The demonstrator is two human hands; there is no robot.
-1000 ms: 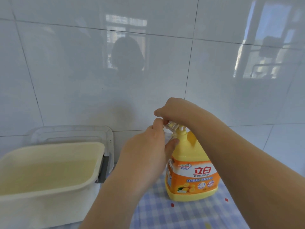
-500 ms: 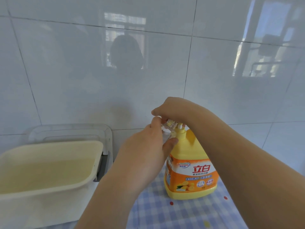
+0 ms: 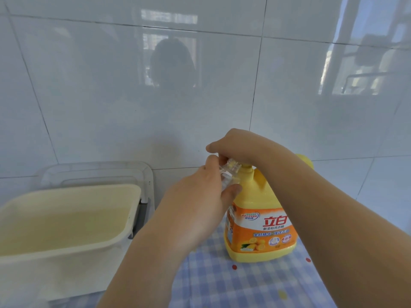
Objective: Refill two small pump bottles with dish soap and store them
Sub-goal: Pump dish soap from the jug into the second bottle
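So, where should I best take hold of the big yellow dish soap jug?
Probably the handle at its upper back right, coming from the right: the dish soap jug stands upright, its body looks too wide for one hand, and the pump occupies the left.

Both bare forearms reach forward and meet at the middle. Left hand point(image 3: 200, 203) — back uppermost, thumb and forefinger curled round a small clear bottle point(image 3: 230, 172), the other fingers hidden. Right hand point(image 3: 235, 144) — arched just above the left, wrist bent, fingers curled downward with their tips hidden beneath the knuckles.
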